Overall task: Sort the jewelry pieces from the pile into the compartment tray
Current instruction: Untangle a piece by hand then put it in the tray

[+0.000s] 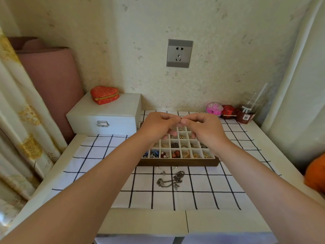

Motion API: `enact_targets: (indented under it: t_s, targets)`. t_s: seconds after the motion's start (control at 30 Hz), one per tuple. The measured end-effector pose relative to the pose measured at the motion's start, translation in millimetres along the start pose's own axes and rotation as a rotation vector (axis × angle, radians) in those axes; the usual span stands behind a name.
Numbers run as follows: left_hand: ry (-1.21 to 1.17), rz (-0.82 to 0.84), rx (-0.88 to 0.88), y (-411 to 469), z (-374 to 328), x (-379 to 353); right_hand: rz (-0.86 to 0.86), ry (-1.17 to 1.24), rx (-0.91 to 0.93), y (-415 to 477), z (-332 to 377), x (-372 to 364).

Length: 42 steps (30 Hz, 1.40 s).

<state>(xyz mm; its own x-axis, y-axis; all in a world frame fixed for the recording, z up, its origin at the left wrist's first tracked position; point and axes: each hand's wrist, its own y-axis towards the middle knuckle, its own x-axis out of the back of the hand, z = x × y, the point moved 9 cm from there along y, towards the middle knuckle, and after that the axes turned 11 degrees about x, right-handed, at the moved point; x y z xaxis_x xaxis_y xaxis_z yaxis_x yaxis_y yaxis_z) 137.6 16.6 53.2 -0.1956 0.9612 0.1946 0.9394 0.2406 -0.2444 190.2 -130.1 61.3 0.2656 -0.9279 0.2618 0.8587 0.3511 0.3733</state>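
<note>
Head view: left hand (158,126) and right hand (204,129) pinch fingers (175,119) on a small piece (181,121) above the tray (177,163), likely untangling it.

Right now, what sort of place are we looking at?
Probably a home, likely a bedroom corner: a gold-flowered cream curtain, a white latched jewelry box with a red heart-shaped embroidered case on top, and a grey wall socket in leaf-print wallpaper.
</note>
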Motion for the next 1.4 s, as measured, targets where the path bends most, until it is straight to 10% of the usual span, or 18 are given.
enact_targets:
  t_s: [0.27,0.63,1.4]
  targets:
    - [0.253,-0.053,-0.115,34.1,-12.1,-9.1,-0.024,-0.214,0.01,43.8,-22.8,29.5]
    - [1.029,-0.082,-0.231,69.2,35.3,-36.4,0.413,-1.004,0.049,65.5,-61.4,8.1]
    - [0.692,-0.034,-0.143,73.7,36.1,4.0,0.557,-0.934,-0.029,59.9,-83.1,-3.9]
